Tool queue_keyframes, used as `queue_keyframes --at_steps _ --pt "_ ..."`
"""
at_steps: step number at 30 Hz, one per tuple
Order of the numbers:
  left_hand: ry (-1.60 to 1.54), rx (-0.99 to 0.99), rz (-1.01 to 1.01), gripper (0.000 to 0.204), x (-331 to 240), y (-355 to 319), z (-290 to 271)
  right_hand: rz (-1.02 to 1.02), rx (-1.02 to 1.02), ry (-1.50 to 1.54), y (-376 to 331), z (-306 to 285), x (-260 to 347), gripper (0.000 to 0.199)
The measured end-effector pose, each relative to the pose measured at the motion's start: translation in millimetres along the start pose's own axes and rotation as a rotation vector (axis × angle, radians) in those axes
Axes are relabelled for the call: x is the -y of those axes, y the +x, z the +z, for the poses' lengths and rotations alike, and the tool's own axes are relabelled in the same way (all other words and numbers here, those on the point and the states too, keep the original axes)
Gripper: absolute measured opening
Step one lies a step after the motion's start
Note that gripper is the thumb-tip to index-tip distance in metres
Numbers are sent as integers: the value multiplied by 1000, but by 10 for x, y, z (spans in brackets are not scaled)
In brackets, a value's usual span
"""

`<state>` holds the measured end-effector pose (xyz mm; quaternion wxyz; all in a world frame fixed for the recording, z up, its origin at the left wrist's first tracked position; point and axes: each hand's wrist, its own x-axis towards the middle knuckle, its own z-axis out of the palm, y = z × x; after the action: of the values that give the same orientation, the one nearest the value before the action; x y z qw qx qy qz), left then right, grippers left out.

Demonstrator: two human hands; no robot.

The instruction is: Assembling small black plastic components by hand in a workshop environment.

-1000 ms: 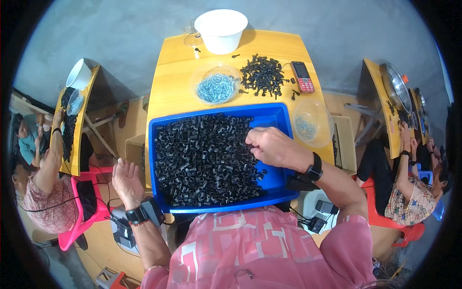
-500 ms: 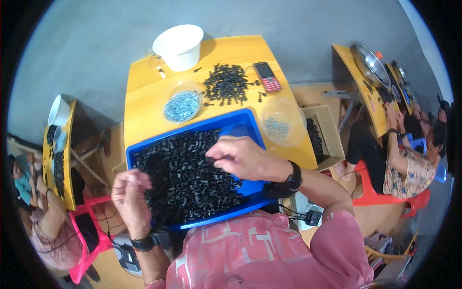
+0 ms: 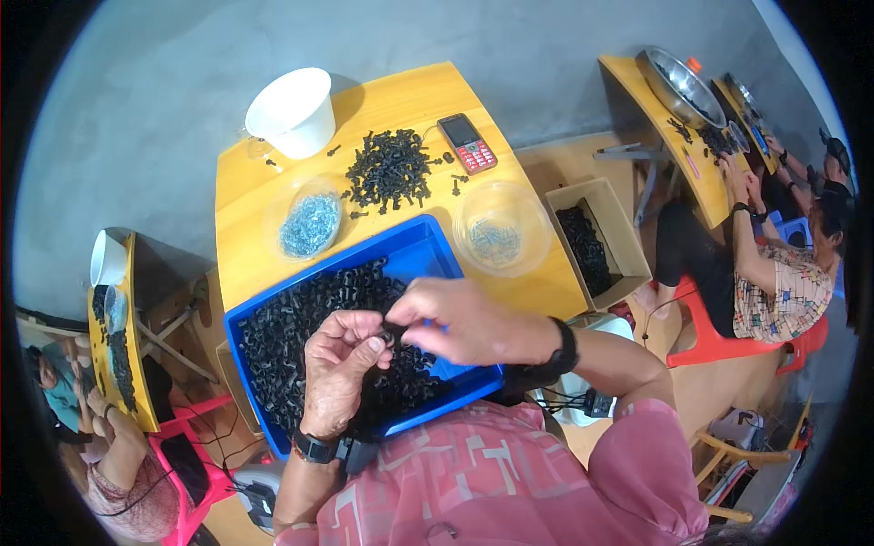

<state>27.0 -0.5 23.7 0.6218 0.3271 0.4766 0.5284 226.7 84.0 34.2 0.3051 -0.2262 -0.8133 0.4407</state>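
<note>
Part (image 3: pixel 390 334), small and black, sits at the fingertips of the left hand (image 3: pixel 337 369), a little below and left of the middle of the frame. Thumb and forefinger are pinched narrow on it. The right hand (image 3: pixel 460 320) comes in from the right, its fingertips drawn close together at the part's upper right; whether they grip this part or another, I cannot tell. Both hands are above the blue tray (image 3: pixel 421 253) at lower centre, where loose black pieces (image 3: pixel 278 341) lie to the left of and beneath them. Beyond the tray, on the yellow bench (image 3: pixel 373 107), a heap of black fittings (image 3: pixel 390 170) lies at upper centre, between a clear bowl of bluish metal bits (image 3: pixel 308 227) and a red-and-black phone (image 3: pixel 468 144). A white bucket (image 3: pixel 296 116) stands at upper left.
</note>
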Motion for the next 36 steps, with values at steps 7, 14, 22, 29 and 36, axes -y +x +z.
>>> queue_keyframes --at_steps 7,14,22,29,36 --pt "-31 -83 93 15 61 154 -86 121 -205 -572 -86 -966 -677 14" --pt "-95 -47 94 13 96 148 -172 218 104 -807 -15 -973 -984 15" --pt "-118 -42 68 13 98 138 -192 228 221 -925 56 -920 -920 13" --pt "-119 -19 40 14 93 131 -220 226 174 -846 68 -896 -860 9" --pt "-121 -11 50 13 91 124 -229 280 161 -818 86 -900 -897 10"
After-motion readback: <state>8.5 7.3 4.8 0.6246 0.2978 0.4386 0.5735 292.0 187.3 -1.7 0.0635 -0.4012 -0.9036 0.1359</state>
